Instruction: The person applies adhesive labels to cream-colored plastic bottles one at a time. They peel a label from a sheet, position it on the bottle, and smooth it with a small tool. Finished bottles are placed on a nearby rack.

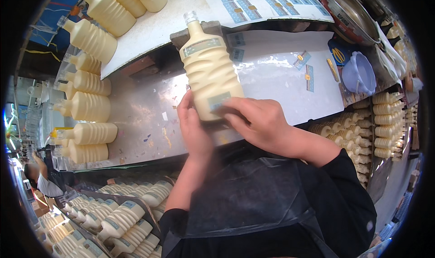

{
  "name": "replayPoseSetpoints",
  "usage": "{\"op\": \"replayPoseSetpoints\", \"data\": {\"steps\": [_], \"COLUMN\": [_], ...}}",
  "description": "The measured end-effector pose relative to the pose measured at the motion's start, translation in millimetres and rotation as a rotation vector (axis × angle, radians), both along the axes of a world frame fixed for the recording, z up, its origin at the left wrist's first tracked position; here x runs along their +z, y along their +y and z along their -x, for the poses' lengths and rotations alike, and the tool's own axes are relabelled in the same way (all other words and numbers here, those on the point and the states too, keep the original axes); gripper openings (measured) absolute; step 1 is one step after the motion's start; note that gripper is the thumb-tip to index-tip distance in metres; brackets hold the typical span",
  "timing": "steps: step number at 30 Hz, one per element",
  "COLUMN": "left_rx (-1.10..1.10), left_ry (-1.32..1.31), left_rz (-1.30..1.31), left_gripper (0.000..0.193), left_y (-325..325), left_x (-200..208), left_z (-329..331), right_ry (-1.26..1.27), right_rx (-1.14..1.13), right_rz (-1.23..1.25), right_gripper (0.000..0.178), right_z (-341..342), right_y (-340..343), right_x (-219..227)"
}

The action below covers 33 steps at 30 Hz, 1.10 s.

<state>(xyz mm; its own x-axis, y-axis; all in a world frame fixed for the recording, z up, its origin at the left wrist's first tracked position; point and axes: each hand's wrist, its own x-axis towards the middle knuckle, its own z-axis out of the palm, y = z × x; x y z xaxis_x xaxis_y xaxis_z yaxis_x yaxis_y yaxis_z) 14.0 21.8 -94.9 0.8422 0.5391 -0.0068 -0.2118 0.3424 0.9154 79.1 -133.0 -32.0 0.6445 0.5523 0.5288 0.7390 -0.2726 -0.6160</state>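
A cream-coloured ribbed bottle (pixel 210 70) with a clear neck lies in front of me, its neck pointing away and resting on a dark block (pixel 176 37). One pale blue-green label spans its shoulder. Another small label (pixel 219 101) sits on its lower part. My left hand (pixel 190 124) is wrapped against the bottle's lower left side, its fingers partly hidden beneath. My right hand (pixel 260 120) has thumb and fingers bent together at the right edge of the lower label, close against the bottle.
Several cream bottles (pixel 88 106) line the table's left side. Label sheets (pixel 263 4) lie on the raised white board at the back. Loose labels (pixel 309 78), a lavender bucket (pixel 359 74) and a metal basin (pixel 349 13) are at the right. Crated bottles (pixel 122 219) stand lower left; a person (pixel 45 181) is beyond.
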Motion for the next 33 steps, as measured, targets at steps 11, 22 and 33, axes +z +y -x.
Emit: {"op": "replayPoseSetpoints", "data": {"steps": [11, 22, 33], "left_rx": [-0.012, 0.006, 0.061], "left_ry": [0.09, 0.111, 0.229], "left_rz": [-0.487, -0.52, -0.368], "left_gripper": [0.068, 0.075, 0.061], "left_y": [3.8, 4.0, 10.7], "left_x": [-22.3, -24.3, 2.5], "left_z": [3.8, 2.9, -22.8], "right_ry": [0.084, 0.203, -0.112], "right_rx": [-0.17, -0.307, -0.284], "right_rz": [0.135, 0.027, 0.051], "right_gripper": [0.02, 0.021, 0.018], "right_z": [-0.9, -6.5, -28.2], "right_y": [12.4, -2.9, 0.2], "right_x": [4.0, -6.0, -9.4]}}
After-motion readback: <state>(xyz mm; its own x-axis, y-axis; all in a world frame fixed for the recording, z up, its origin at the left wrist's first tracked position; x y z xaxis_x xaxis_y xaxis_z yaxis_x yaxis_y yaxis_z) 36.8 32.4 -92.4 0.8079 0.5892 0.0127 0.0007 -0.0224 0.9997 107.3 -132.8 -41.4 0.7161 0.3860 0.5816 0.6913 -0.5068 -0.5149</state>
